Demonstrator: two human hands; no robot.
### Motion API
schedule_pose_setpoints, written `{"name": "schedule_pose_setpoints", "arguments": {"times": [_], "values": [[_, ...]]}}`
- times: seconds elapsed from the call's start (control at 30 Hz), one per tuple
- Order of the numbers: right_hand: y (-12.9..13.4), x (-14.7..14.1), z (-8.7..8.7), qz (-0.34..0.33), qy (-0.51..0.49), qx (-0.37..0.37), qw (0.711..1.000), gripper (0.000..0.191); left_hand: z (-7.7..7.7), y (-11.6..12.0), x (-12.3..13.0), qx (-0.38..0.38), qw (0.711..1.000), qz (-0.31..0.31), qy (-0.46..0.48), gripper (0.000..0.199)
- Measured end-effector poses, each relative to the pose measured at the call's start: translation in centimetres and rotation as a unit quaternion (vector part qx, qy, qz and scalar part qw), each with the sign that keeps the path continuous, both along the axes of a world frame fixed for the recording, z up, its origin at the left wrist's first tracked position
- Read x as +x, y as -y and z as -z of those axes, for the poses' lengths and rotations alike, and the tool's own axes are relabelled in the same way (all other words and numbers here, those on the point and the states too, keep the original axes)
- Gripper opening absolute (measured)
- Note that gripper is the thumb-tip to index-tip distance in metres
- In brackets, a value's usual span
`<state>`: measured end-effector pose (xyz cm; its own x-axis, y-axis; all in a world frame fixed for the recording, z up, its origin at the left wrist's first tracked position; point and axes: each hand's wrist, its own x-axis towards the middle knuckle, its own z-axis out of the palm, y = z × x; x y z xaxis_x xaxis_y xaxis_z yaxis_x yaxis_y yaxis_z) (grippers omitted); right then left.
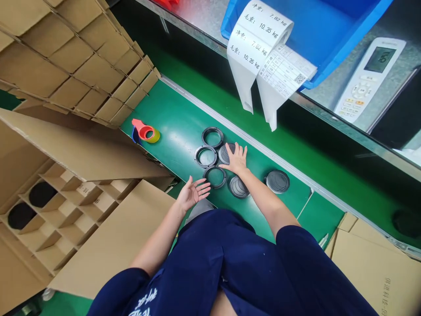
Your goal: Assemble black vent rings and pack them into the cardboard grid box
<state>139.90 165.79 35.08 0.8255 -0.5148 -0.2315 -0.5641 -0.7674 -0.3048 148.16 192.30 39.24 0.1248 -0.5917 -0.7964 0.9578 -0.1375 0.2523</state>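
Observation:
My right hand (238,163) reaches over a dark grey round cap (224,154), its fingers spread and touching the cap's top. Left of it, three black rings (205,146) with open centres lie close together on the green table. My left hand (193,193), palm up with loosely stretched fingers, holds nothing. Its fingertips are beside the nearest black ring (224,184). Partly behind my right forearm lies a second grey cap (238,188) with curved lines on it. Farther right sits another such cap (277,181).
A tape dispenser (144,131) stands at the table's left end. An open carton (112,237) with cardboard dividers holds two black round pieces, left. Stacked cardboard (75,57) rises behind it. On the shelf above are a blue bin (329,44), hanging labels (256,39) and a remote control (370,79).

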Motion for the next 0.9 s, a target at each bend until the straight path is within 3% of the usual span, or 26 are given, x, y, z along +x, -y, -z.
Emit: {"name": "schedule_pose_setpoints", "arguments": {"times": [0.17,0.3,0.43,0.53,0.6,0.63,0.73,0.8,0.83,0.9], "values": [[-0.1,1.0,-2.1,0.008,0.063,-0.008,0.998,0.081,-0.6,-0.2,0.9,0.077,0.997,0.011,-0.014,0.048],[-0.2,2.8,-1.2,0.001,0.051,0.024,0.998,0.073,-1.1,1.4,1.4,0.106,0.992,0.065,0.026,0.038],[0.0,2.6,0.1,0.005,0.044,0.041,0.998,0.072,-0.7,4.4,1.0,0.097,0.966,0.139,0.197,0.037],[0.8,-0.8,-0.5,0.048,0.059,0.034,0.997,0.074,0.4,7.4,-0.3,0.086,0.905,0.231,0.346,0.049],[2.0,-5.3,-1.3,0.115,0.050,0.015,0.992,0.070,1.3,9.4,-1.5,0.053,0.839,0.318,0.439,0.050],[2.6,-8.0,-1.7,0.154,0.035,0.004,0.987,0.068,1.7,10.3,-2.3,0.029,0.791,0.362,0.492,0.049],[4.1,-17.1,-2.2,0.244,-0.040,0.000,0.969,0.067,2.5,12.5,-4.9,-0.028,0.593,0.472,0.652,0.050],[4.4,-22.2,-2.0,0.253,-0.082,0.026,0.964,0.070,2.8,13.3,-6.6,-0.031,0.458,0.537,0.708,0.067],[4.3,-24.2,-1.7,0.246,-0.092,0.041,0.964,0.072,2.9,13.6,-7.3,-0.025,0.403,0.566,0.718,0.077],[3.7,-26.8,-0.9,0.235,-0.095,0.062,0.965,0.074,2.9,14.1,-8.5,-0.016,0.322,0.613,0.722,0.093]]}}
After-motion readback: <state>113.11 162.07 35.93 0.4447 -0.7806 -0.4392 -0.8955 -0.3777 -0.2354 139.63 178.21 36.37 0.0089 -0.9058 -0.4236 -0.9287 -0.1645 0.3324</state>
